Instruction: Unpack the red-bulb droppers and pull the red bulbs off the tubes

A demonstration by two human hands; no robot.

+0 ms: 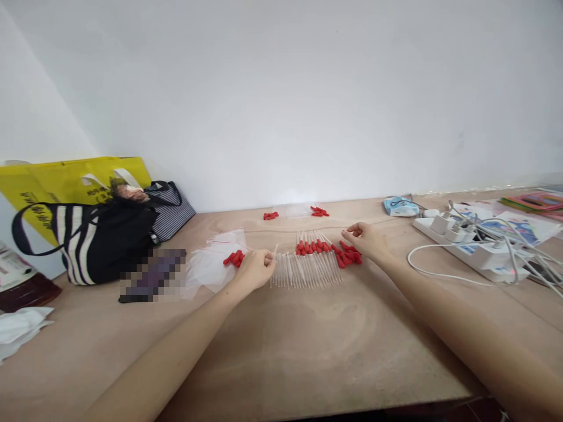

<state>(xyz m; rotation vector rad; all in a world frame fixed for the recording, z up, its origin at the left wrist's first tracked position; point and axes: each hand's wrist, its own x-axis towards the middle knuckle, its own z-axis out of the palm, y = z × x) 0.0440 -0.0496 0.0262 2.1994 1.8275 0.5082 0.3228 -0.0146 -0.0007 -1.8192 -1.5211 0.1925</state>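
Note:
My left hand (258,268) is closed in a pinch on a thin clear tube (275,253) that stands up from the fingertips. Right beside it lies a row of clear dropper tubes (305,271), side by side on the table. Behind that row, more tubes carry red rubber bulbs (313,247) on their near ends. My right hand (364,237) hovers at the far edge of a small pile of loose red bulbs (347,254), its fingers loosely bent and no bulb visible in them. Another few red bulbs (234,258) lie just left of my left hand, partly hidden by it.
Clear plastic bags (213,264) and a blurred dark object (153,276) lie at left, before a black bag (105,240). Two more red bulb groups (319,211) flank clear tubes near the wall. A white power strip (470,246) with tangled cables stands at right.

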